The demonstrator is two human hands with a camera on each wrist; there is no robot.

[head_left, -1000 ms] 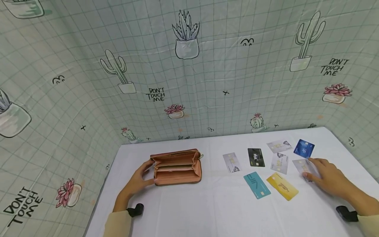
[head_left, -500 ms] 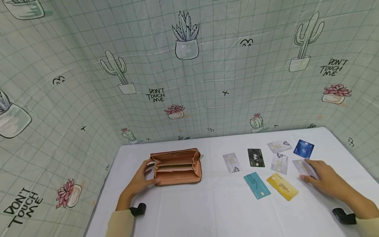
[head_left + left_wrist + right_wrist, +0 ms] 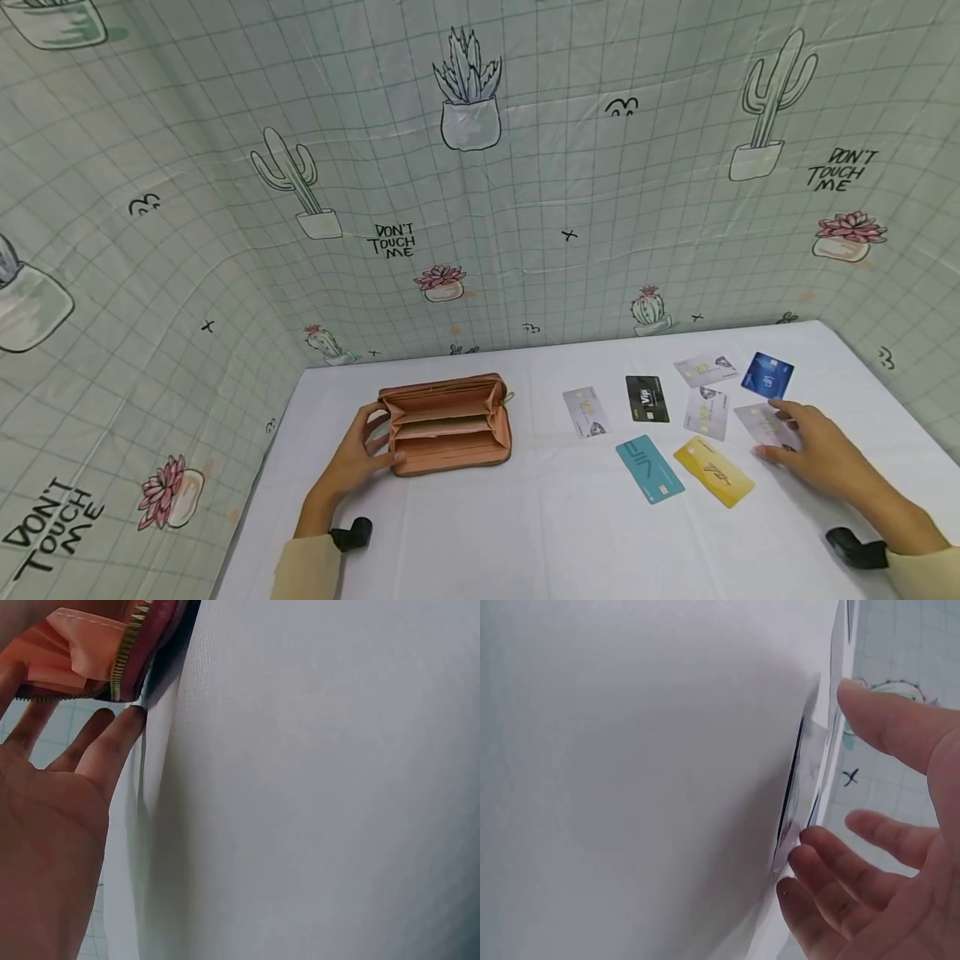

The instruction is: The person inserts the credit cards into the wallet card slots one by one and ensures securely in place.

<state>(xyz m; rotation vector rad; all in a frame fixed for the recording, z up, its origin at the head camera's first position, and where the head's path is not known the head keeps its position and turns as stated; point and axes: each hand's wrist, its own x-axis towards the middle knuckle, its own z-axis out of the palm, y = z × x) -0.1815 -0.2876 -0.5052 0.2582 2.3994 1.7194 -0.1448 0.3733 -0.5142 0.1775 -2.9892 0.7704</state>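
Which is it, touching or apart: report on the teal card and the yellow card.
Apart. The head view shows it: a strip of white tablecloth runs between the teal card and the yellow card.

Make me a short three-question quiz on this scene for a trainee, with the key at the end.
1. Short answer: Which card lies nearest the wallet?
2. True or false: The wallet is zipped shut.
3. Count: How many cards show in the head view, including the card at the right hand?

Key
1. A silver card, on the wallet's right in the head view.
2. False: the wallet lies open with its inside showing.
3. Eight: four silver ones, plus a black card, a blue card, a teal card and a yellow card.
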